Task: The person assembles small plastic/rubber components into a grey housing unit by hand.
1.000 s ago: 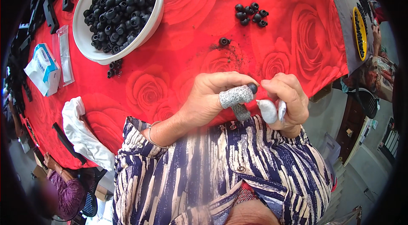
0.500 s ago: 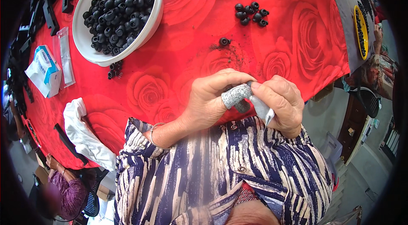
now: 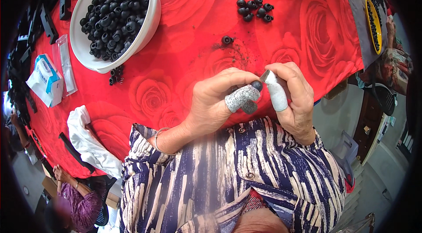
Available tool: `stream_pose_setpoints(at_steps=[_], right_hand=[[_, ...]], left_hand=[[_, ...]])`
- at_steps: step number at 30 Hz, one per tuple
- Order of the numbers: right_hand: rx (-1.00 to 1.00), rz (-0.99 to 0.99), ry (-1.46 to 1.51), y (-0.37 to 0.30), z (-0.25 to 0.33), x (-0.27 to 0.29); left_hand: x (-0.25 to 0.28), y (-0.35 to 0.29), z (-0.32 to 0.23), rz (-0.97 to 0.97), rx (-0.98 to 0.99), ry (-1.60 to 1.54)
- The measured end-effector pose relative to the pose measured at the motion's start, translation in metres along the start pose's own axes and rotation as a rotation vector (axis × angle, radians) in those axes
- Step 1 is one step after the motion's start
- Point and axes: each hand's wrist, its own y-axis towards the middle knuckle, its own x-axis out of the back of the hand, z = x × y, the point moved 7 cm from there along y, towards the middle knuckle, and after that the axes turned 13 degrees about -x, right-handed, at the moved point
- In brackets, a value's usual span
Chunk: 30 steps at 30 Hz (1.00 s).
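Snugly, speckle-sheathed left fingers point(image 3: 236, 101) pinch a rounded black piece point(image 3: 257, 85).

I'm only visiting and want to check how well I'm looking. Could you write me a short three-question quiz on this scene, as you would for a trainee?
1. Open question: what does the left hand hold at its fingertips?
2. True or false: the yellow tray is farther to the right than the white bowl.
3. Pick one: the finger covers on the left hand are a) bright yellow, b) speckled grey, c) plain red.

Key:
1. A small round black piece.
2. True; the bowl is at upper left, the tray near the right edge.
3. b.
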Motion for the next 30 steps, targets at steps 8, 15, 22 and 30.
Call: stream_pose_setpoints(at_steps=[8,15,22,30], right_hand=[[-0.032,0.010,-0.016,-0.0006,0.0016,-0.0007],[-0.082,0.018,-0.008,-0.0020,-0.0015,-0.0011],[-0.083,0.024,0.002,-0.0024,-0.0023,-0.0025],[-0.110,0.012,0.019,-0.0033,-0.0041,-0.0036]], left_hand=[[0.0011,0.0014,-0.0011,-0.004,-0.041,0.073],[0.0009,0.0030,-0.0061,0.016,-0.078,0.166],[0.0001,0.0021,-0.0073,0.053,-0.115,0.238],[0.0019,0.0027,-0.0048,-0.048,-0.106,0.170]])
